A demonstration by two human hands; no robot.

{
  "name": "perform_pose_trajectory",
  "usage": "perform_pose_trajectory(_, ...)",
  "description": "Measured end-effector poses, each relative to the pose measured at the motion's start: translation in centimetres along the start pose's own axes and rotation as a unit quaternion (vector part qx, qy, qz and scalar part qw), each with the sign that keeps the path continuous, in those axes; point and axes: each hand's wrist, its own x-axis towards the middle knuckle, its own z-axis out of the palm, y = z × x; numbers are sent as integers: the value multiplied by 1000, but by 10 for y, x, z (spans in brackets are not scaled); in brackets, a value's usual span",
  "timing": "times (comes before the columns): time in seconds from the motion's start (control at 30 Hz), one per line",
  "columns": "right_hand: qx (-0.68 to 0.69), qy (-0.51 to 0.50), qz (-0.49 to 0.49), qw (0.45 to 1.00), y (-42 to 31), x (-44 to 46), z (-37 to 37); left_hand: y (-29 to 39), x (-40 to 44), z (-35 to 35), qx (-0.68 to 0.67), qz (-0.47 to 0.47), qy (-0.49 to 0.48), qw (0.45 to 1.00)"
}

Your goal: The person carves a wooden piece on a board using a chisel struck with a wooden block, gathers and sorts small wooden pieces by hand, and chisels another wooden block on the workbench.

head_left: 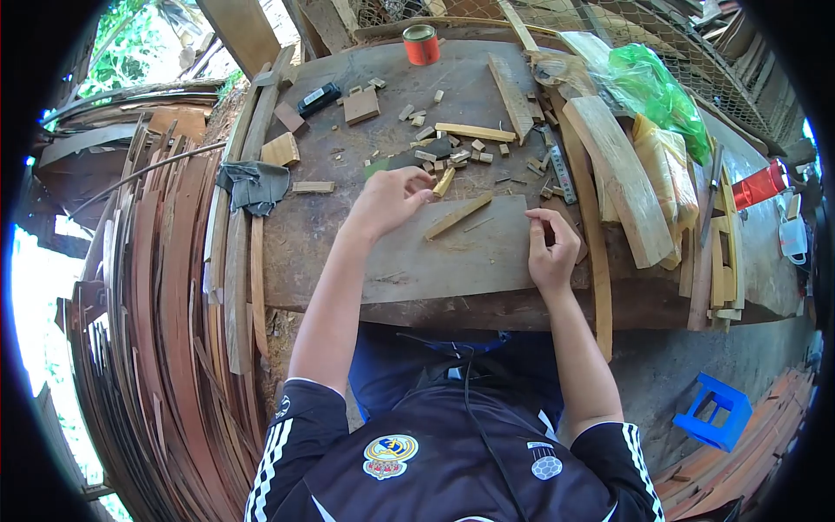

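My left hand is over the left part of a flat grey board. Its curled thumb and fingertips close at one end of a short yellowish wood strip. A longer narrow wood strip lies diagonally on the board between my hands, with a thin sliver beside it. At the board's right edge is my right hand, thumb and forefinger pinched together; whatever is between them is too small to make out. Several small wood offcuts lie scattered beyond my left hand.
An orange-red can stands at the back, with a dark box-like object to its left. Long planks and a green plastic bag crowd the right side. Stacked wood strips fill the left. A blue stool is lower right.
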Motion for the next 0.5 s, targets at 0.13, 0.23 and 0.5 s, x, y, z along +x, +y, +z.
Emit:
perform_pose_trajectory(0.13, 1, -8, 11, 1000, -1, 0, -2, -25, -42, -16, -37, 19, 169, 985)
perform_pose_trajectory(0.23, 3, -13, 16, 1000, -1, -2, -1, -69, -86, -25, 9, 5, 286, 958)
perform_pose_trajectory(0.5, -163, -63, -44, 984, -37, 8, 4, -116, -202, -26, 33, -91, 320, 943)
